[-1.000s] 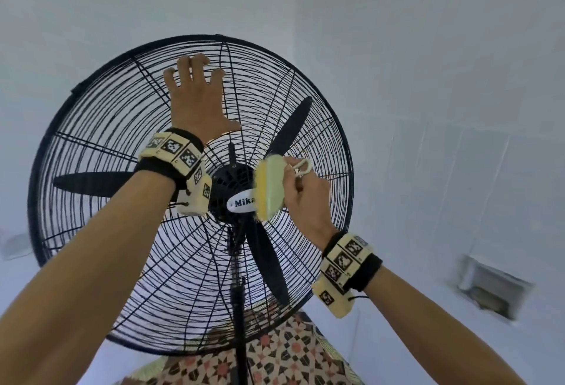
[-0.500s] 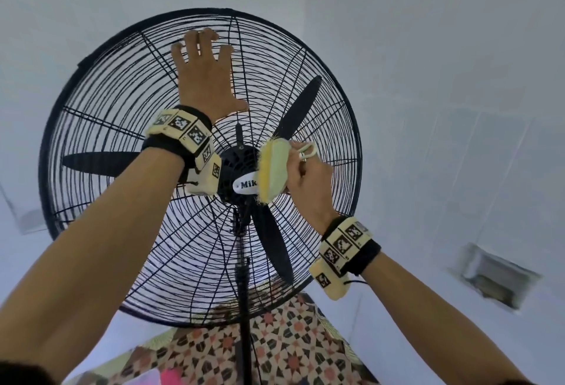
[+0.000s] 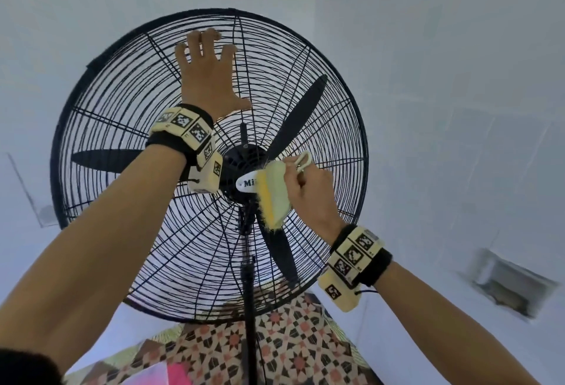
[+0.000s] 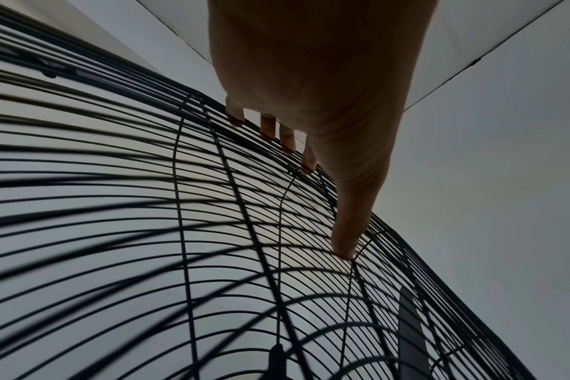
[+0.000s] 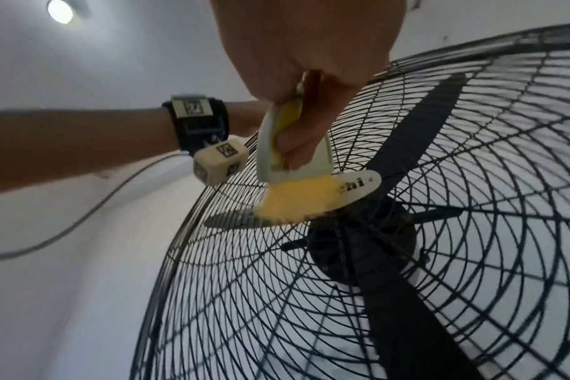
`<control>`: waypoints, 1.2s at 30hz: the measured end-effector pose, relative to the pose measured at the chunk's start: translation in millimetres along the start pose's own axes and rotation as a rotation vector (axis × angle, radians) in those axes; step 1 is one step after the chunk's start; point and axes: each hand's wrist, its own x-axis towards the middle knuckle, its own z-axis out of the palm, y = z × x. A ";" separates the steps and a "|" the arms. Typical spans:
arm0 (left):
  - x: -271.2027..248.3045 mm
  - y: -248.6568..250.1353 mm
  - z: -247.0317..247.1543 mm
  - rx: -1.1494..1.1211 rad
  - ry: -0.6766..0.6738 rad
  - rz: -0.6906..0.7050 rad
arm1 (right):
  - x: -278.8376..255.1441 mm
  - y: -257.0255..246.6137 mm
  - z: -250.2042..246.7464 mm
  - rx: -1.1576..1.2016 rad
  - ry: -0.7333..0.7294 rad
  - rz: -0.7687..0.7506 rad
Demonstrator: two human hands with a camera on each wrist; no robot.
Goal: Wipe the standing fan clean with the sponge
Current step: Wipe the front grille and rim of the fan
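Note:
A black standing fan (image 3: 122, 109) with a round wire grille (image 5: 472, 231) fills the head view, its black blades behind the wires. My left hand (image 3: 208, 72) lies flat on the upper grille with fingers spread; the fingertips (image 4: 267, 128) touch the wires. My right hand (image 3: 308, 192) grips a yellow sponge (image 3: 270, 198) in a pale holder (image 5: 293, 154). The yellow face (image 5: 296, 203) presses on the grille's centre, half covering the white oval brand badge (image 5: 358, 185).
The fan's black pole (image 3: 249, 308) drops to a patterned floor mat (image 3: 275, 348). Pale walls surround the fan, with a recessed wall box (image 3: 513, 286) at the right. A grey cable (image 5: 82, 218) hangs beside my left forearm. A ceiling light (image 5: 60, 10) glows overhead.
The sponge has slid a little down and right across the badge at the hub. My left hand keeps its flat place on the upper grille. The head view has shifted.

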 end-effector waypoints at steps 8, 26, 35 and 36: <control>2.8 3.0 -3.8 -0.013 -0.008 -0.013 | 33.6 -3.3 -6.9 0.039 0.055 -0.084; 5.9 7.7 -4.0 -0.028 -0.031 -0.068 | 34.0 7.0 -2.7 0.111 0.115 -0.144; 6.7 12.3 -5.7 -0.050 -0.028 -0.075 | 43.9 4.3 -2.7 0.096 0.138 -0.179; 5.9 11.0 -6.0 -0.052 -0.032 -0.075 | 46.5 6.1 -3.3 0.093 0.146 -0.155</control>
